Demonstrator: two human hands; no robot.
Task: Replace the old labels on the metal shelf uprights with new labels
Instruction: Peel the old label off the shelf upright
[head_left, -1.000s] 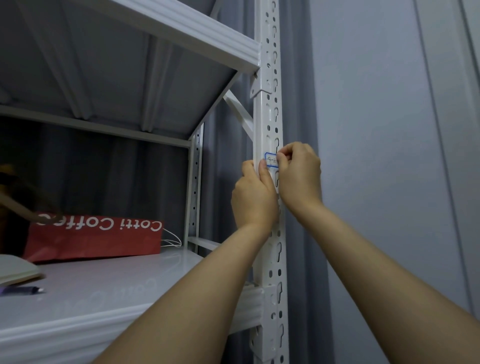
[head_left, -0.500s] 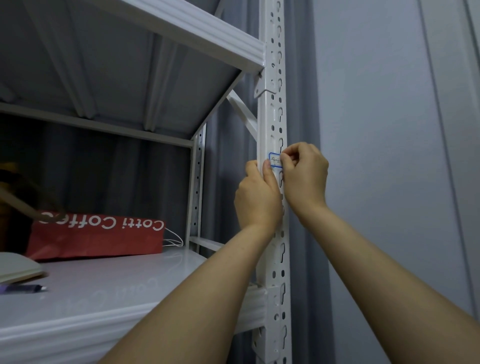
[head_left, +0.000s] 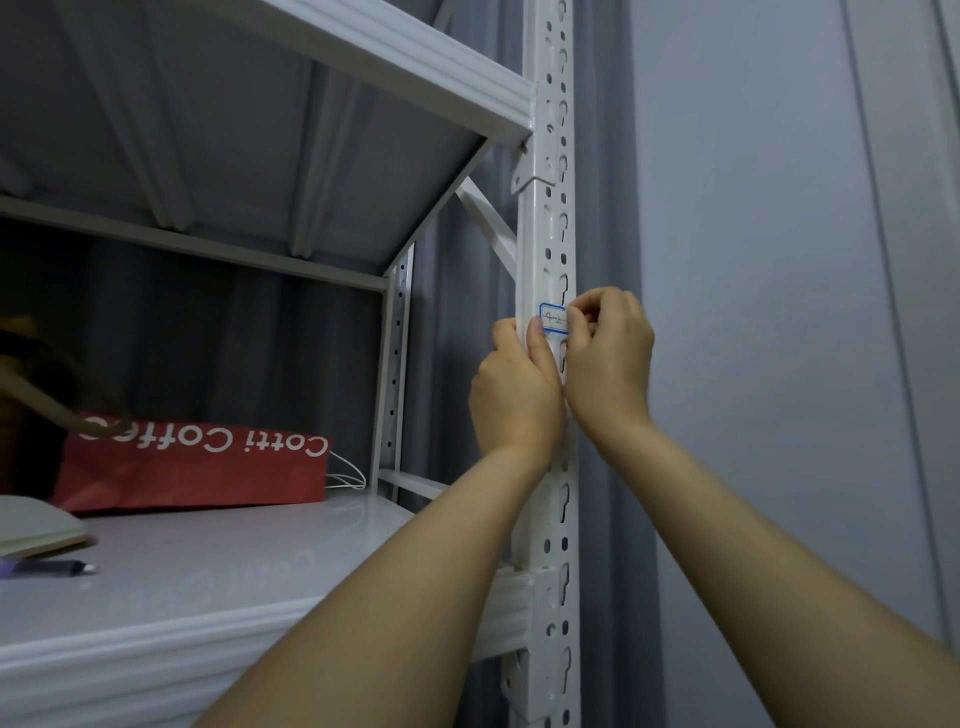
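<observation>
A small white label (head_left: 552, 318) with a blue border and handwriting sits on the front face of the white perforated upright (head_left: 548, 218), about midway between two shelves. My left hand (head_left: 514, 389) wraps the upright just below the label, its thumb tip touching the label's lower left corner. My right hand (head_left: 608, 358) is curled at the label's right edge, fingertips pinched on that edge. The label's right part is hidden by those fingers.
A red paper bag (head_left: 197, 467) lies on the white shelf (head_left: 218, 582) to the left, with a notebook (head_left: 36, 525) and a pen (head_left: 52, 569) nearer the front. A grey curtain (head_left: 608, 493) and a pale wall (head_left: 753, 260) stand right of the upright.
Both hands stay on the upright at the label; my right fingers have shifted slightly along its right edge. The view has drifted a little to the left.
</observation>
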